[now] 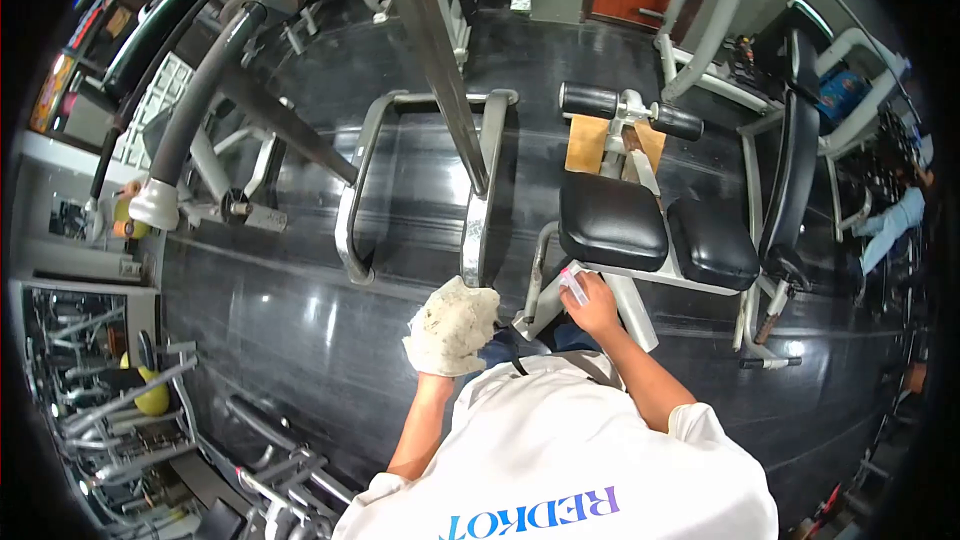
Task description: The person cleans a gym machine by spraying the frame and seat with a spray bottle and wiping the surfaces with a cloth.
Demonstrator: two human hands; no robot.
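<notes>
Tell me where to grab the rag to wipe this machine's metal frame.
Grip the rag bunched in the palm from behind, as the left hand does now. It is crumpled, so its loose front face stays free toward the upright frame bar. The right hand holds a small bottle.

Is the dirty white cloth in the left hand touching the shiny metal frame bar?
Touching. The head view shows the dirty white cloth, bunched over the left hand, pressed against the lower end of the shiny metal frame bar.
</notes>
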